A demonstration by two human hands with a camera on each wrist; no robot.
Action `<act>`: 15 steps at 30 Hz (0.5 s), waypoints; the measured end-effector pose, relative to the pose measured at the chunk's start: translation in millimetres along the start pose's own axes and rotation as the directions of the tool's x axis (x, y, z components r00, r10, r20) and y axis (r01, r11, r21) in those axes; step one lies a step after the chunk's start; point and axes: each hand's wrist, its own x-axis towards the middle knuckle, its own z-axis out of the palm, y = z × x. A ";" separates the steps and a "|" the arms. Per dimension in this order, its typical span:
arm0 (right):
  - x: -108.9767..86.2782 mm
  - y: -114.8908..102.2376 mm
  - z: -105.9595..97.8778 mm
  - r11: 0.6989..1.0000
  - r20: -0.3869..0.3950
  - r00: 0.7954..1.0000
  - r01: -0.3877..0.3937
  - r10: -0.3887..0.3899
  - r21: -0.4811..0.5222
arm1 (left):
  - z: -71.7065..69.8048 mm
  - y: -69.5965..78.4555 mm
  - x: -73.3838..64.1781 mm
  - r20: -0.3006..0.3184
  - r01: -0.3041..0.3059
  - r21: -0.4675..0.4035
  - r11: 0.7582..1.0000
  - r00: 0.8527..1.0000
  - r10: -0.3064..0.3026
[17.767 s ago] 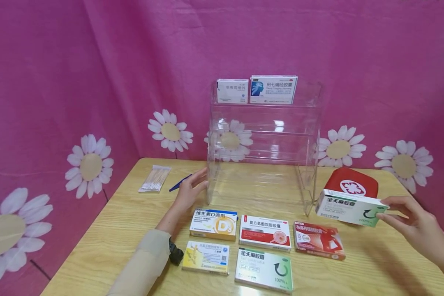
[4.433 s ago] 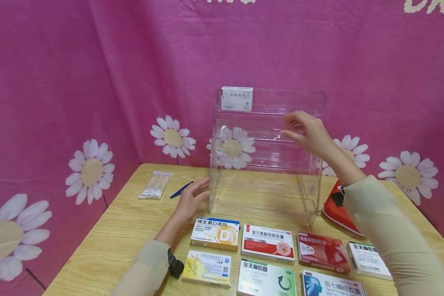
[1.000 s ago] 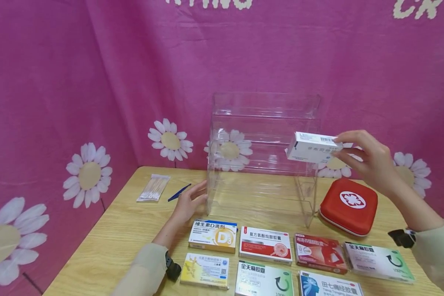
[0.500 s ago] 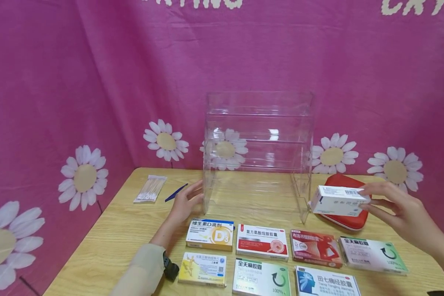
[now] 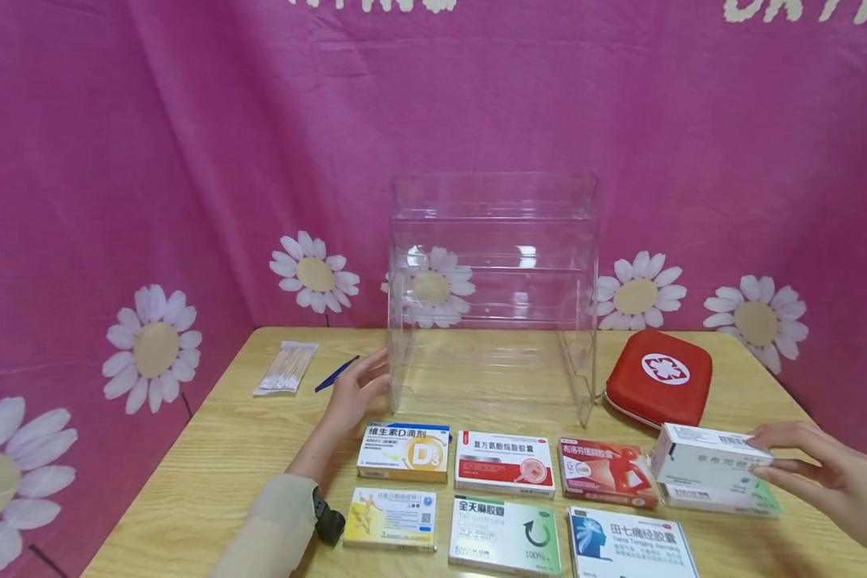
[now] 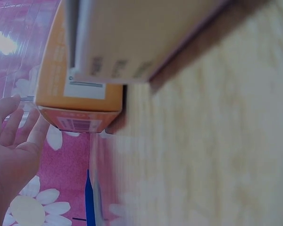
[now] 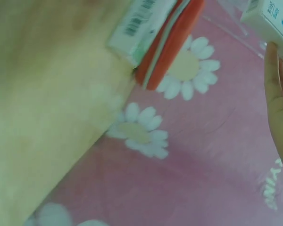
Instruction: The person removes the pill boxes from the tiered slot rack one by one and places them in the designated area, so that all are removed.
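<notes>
My right hand (image 5: 834, 478) pinches a small white medicine box (image 5: 708, 459) by its right end. That box is tilted over a green-and-white medicine box (image 5: 764, 499) on the table and covers most of it. In the right wrist view, my right fingers (image 7: 272, 70) show on the white box at the edge. My left hand (image 5: 354, 393) rests its fingertips against the left side of a clear acrylic rack (image 5: 491, 269), fingers loosely extended. The rack's tiers hold no boxes. In the left wrist view, an orange box (image 6: 80, 101) stands close by that hand.
Medicine boxes lie in two rows before the rack, including a vitamin D box (image 5: 403, 452), a red box (image 5: 607, 472) and a blue-and-white box (image 5: 630, 544). A red first-aid case (image 5: 657, 377) lies right; cotton swabs (image 5: 286, 369) and blue tweezers (image 5: 337, 373) lie left.
The white medicine box has left the rack's top tier and come down to the right in my right hand. Earlier, the blue-and-white box went from rack to table. My left hand stayed at the rack.
</notes>
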 end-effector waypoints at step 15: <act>-71.8 48.5 -13.4 0.964 0.050 0.972 -0.234 0.229 0.126 | -1.2 2.5 -1.1 0.013 0.020 0.015 1.000 1.000 -0.020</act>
